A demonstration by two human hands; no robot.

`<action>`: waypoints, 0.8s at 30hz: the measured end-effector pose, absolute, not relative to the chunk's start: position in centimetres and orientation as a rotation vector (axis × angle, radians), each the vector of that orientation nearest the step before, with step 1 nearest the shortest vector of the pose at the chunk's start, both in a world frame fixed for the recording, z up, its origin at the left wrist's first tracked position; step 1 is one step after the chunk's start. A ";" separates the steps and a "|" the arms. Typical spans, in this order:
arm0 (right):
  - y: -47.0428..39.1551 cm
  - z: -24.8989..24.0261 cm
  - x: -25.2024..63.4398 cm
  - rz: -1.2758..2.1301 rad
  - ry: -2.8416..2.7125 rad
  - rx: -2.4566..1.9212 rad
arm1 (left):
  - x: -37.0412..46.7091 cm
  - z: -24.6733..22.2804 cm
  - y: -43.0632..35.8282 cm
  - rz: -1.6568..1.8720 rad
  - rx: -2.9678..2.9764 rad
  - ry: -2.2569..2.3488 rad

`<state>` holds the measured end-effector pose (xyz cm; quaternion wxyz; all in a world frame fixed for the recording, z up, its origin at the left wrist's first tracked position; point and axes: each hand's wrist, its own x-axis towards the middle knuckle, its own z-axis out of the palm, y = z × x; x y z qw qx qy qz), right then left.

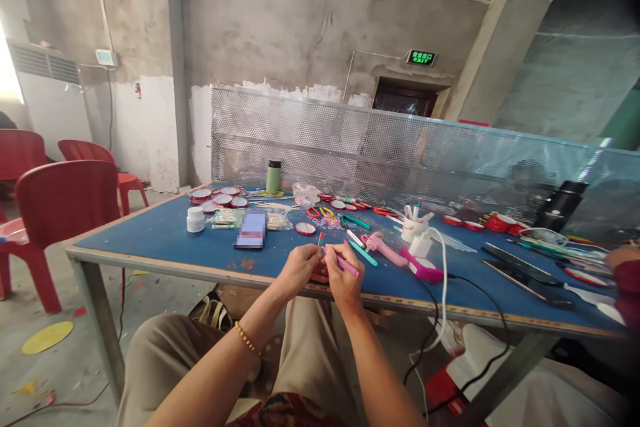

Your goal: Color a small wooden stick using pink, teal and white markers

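Observation:
My left hand (302,264) is closed at the table's front edge. A small thin stick with a red and green end (321,239) pokes up from its fingertips; its lower part is hidden. Gripped in my right hand (346,285) is a pink marker pen (349,268), slanted with its tip end toward the left hand's fingers. The two hands almost touch. Just beyond them lie a teal marker pen (364,253) and a small round red-rimmed drum-like disc (305,229).
On the blue table (165,238) stand a white jar (195,219), a phone (251,229), a green bottle (273,177) and a white cup of pens (414,228). A pink glue gun (387,250) and cables lie right. Another person's sleeve (629,280) shows far right.

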<state>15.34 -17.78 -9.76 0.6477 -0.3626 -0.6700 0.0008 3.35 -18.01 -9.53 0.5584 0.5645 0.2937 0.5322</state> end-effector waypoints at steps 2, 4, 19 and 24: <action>-17.9 -9.7 15.3 0.027 -1.499 -0.826 | 3.3 -9.5 -18.0 1.254 1.328 0.694; -18.0 -9.6 15.3 0.038 -1.486 -0.826 | 3.3 -9.6 -18.0 1.252 1.325 0.684; -17.6 -9.9 15.4 0.001 -1.542 -0.821 | 3.4 -9.4 -18.2 1.265 1.327 0.670; -17.7 -9.9 15.4 0.021 -1.532 -0.836 | 3.3 -9.5 -18.1 1.253 1.331 0.679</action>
